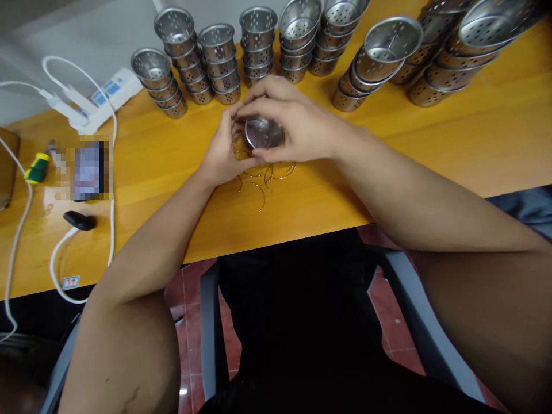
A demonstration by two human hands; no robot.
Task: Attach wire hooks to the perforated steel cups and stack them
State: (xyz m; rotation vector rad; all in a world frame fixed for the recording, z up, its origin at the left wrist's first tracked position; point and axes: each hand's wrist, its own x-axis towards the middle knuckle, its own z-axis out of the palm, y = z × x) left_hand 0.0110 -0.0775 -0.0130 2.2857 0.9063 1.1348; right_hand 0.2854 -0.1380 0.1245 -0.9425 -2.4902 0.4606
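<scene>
A small metal cup [264, 133] is held just above the table, its round rim turned partly to the left. My right hand [297, 121] curls over it from the right, fingers and thumb closed about its side. From the left, my left hand [224, 150] wraps round the same cup, with its thumb below the rim; its fingertips are partly hidden behind the right hand. Several thin curved wires [262, 195] lie on the tabletop under and in front of the hands.
Stacks of perforated metal cups [222, 69] line the back, with larger stacks [448, 69] at the right. On the yellow table [155, 172], the left side holds a white power strip [118, 92], cables, a phone [89, 171], a green-yellow handle [37, 168] and a black object [80, 220].
</scene>
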